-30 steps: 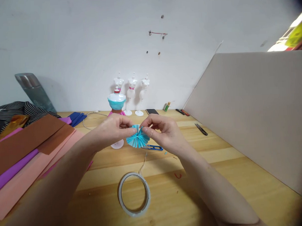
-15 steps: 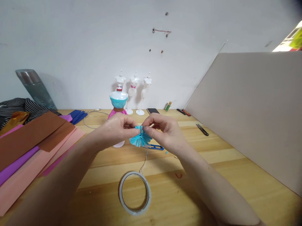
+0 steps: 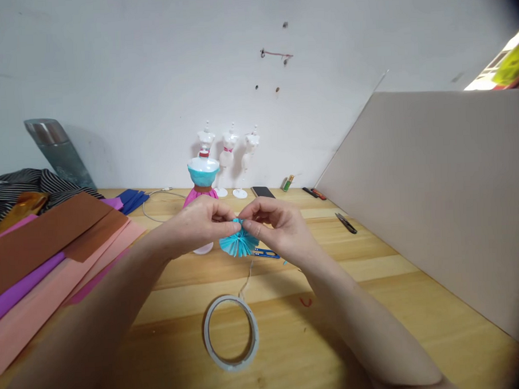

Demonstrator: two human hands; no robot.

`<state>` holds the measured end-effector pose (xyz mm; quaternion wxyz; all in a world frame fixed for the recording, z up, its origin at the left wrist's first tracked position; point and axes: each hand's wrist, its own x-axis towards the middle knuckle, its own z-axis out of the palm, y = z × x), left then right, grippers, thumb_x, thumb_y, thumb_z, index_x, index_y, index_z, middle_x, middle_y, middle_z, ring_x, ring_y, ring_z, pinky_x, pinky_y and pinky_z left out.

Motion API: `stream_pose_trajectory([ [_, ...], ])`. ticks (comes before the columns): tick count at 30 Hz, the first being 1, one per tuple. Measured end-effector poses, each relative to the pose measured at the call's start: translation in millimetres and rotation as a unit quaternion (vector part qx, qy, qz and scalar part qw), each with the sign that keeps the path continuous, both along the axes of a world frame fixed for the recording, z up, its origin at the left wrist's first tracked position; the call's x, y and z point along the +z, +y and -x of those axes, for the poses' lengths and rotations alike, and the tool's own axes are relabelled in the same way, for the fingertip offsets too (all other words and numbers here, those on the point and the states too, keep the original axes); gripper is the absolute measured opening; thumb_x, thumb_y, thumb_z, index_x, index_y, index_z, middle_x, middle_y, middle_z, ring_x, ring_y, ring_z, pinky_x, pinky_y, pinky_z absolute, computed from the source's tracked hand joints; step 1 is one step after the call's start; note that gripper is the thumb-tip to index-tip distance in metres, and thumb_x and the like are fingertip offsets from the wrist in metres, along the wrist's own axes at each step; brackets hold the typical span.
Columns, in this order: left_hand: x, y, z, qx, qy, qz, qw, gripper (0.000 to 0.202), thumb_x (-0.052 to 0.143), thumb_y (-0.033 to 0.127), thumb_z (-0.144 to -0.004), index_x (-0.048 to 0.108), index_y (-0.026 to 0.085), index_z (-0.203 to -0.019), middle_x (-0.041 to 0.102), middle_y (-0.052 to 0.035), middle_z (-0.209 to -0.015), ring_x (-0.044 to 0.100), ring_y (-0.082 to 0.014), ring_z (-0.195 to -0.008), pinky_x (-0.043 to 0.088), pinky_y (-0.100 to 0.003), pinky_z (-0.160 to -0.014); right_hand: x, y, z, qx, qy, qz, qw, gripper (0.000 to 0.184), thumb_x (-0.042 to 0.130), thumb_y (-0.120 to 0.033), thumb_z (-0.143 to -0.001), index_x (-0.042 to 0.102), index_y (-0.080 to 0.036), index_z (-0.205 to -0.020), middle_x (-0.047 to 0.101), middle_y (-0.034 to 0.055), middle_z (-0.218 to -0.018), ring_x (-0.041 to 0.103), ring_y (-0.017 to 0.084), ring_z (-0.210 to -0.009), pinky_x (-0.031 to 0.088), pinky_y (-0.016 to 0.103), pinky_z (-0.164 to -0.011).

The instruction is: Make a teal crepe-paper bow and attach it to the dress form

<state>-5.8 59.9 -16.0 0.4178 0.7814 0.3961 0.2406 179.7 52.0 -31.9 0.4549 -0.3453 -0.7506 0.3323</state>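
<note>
A light-blue pleated paper rosette (image 3: pixel 239 242) is held above the table, its folds fanning out below my fingers. My left hand (image 3: pixel 200 223) pinches its upper left edge between thumb and fingers. From the other side, my right hand (image 3: pixel 280 225) grips the top with thumb and forefinger close to the left ones. Behind the rosette lie blue-handled thread snips (image 3: pixel 268 254), partly covered by my right hand. A roll of tape (image 3: pixel 209 334) lies nearer to me, with a thin string (image 3: pixel 246 282) beside it.
Brown, pink and purple paper sheets (image 3: pixel 71 225) pile up on the left. Small white dress forms (image 3: pixel 228 153) stand by the wall, one in a blue and pink paper dress (image 3: pixel 203 175). Black snips (image 3: pixel 345 223) lie right, near a pale board (image 3: pixel 435 198).
My fingertips have drawn closer together at the top of the rosette. The rosette has tilted and sits slightly lower and further left, its pleats fanned more downward.
</note>
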Motion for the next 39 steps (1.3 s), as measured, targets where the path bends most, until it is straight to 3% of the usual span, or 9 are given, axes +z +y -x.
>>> stream_pose_trajectory([
  [5, 0.9, 0, 0, 0.003, 0.009, -0.005, 1.0, 0.022, 0.056, 0.034, -0.077, 0.057, 0.015, -0.067, 0.045, 0.0036, -0.058, 0.041, -0.0084, -0.053, 0.028, -0.022, -0.048, 1.8, 0, -4, 0.022, 0.001, -0.022, 1.0, 0.009, 0.061, -0.019, -0.075, 0.066, -0.016, -0.081, 0.061, 0.0011, -0.069, 0.054, 0.012, -0.063, 0.045, 0.026, -0.059],
  [13, -2.4, 4, 3, -0.004, 0.0, 0.008, 1.0, 0.022, 0.058, 0.035, -0.078, 0.058, 0.015, -0.069, 0.047, 0.003, -0.059, 0.042, -0.0088, -0.053, 0.028, -0.022, -0.047, 4.0, 0, -7, 0.035, -0.047, -0.043, 0.997, 0.008, 0.058, -0.013, -0.076, 0.061, -0.017, -0.07, 0.061, -0.0003, -0.066, 0.055, 0.012, -0.065, 0.044, 0.026, -0.06],
  [21, 4.5, -1, 3, 0.01, -0.012, 0.021, 1.0, 0.039, 0.054, 0.051, -0.082, 0.057, 0.016, -0.067, 0.047, 0.0021, -0.061, 0.041, -0.0095, -0.056, 0.029, -0.022, -0.05, 0.4, 5, -7, 0.015, -0.005, -0.038, 0.999, 0.007, 0.058, -0.016, -0.077, 0.059, -0.017, -0.07, 0.056, -0.0018, -0.063, 0.052, 0.011, -0.06, 0.042, 0.025, -0.056],
  [30, -6.0, 3, -9, 0.029, -0.099, 0.086, 0.991, 0.025, 0.07, 0.037, -0.067, 0.058, 0.015, -0.067, 0.056, 0.0019, -0.064, 0.048, -0.0101, -0.058, 0.034, -0.022, -0.053, 3.0, 3, -5, -0.024, 0.032, -0.062, 0.997, 0.006, 0.058, -0.016, -0.075, 0.06, -0.017, -0.069, 0.058, -0.0008, -0.065, 0.054, 0.012, -0.062, 0.044, 0.026, -0.058],
  [39, -3.4, 1, -9, 0.025, -0.116, 0.115, 0.986, 0.016, 0.072, 0.028, -0.063, 0.062, 0.015, -0.066, 0.06, 0.0032, -0.064, 0.051, -0.009, -0.058, 0.035, -0.02, -0.054, 2.5, 3, -7, -0.032, 0.033, -0.073, 0.996, 0.008, 0.057, -0.015, -0.076, 0.059, -0.017, -0.069, 0.057, -0.0014, -0.065, 0.052, 0.011, -0.061, 0.043, 0.026, -0.058],
])
